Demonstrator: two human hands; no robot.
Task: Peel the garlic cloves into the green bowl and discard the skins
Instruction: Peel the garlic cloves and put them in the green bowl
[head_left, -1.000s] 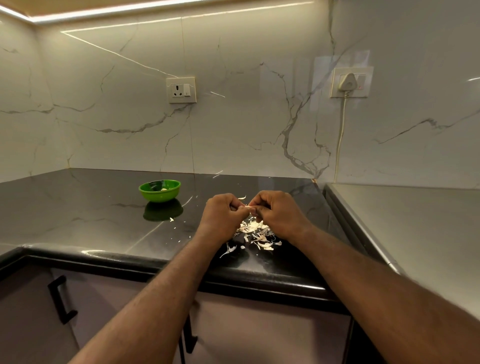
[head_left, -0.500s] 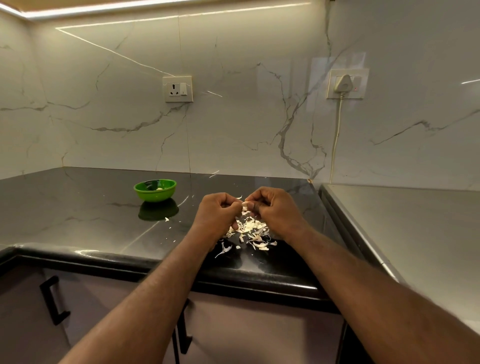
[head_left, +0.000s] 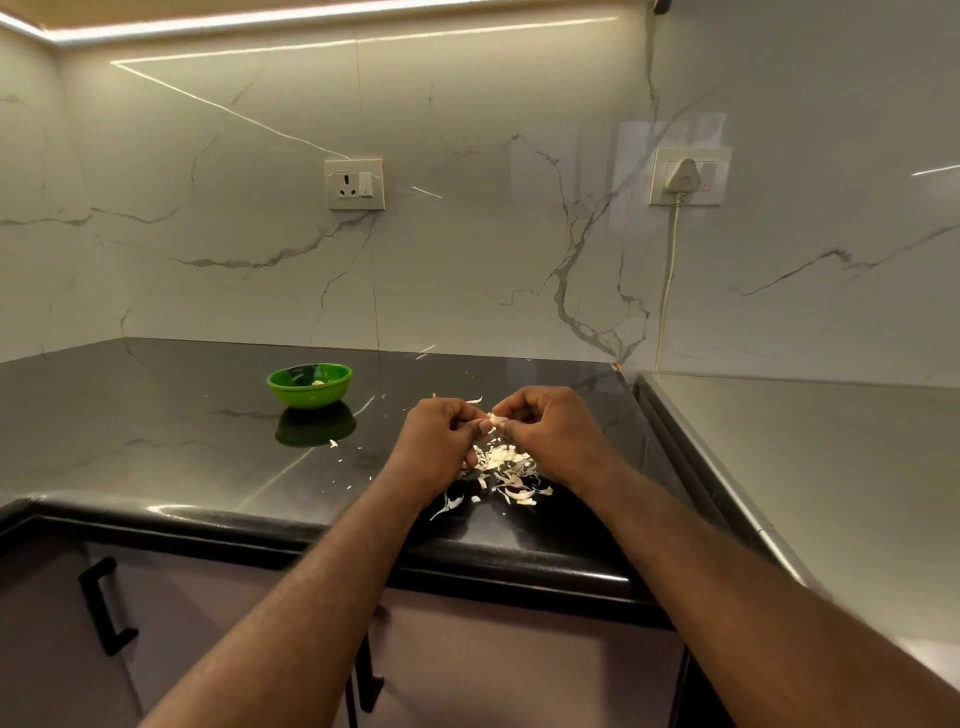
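My left hand (head_left: 434, 447) and my right hand (head_left: 550, 431) meet fingertip to fingertip above the black counter, both pinching one small pale garlic clove (head_left: 496, 419). Right under them lies a heap of white garlic skins (head_left: 506, 470). The green bowl (head_left: 310, 385) stands to the left and farther back, with a pale peeled piece inside it.
Loose skin flakes (head_left: 333, 442) are scattered on the black counter (head_left: 156, 441) between bowl and hands. A grey steel surface (head_left: 810, 467) adjoins on the right. Marble wall behind carries a socket (head_left: 356, 184) and a plugged-in white cable (head_left: 670, 270). Cabinet handles (head_left: 106, 608) sit below the counter edge.
Both hands stay together over the skin heap with small finger movements on the clove. The view has shifted slightly; the bowl has not moved.
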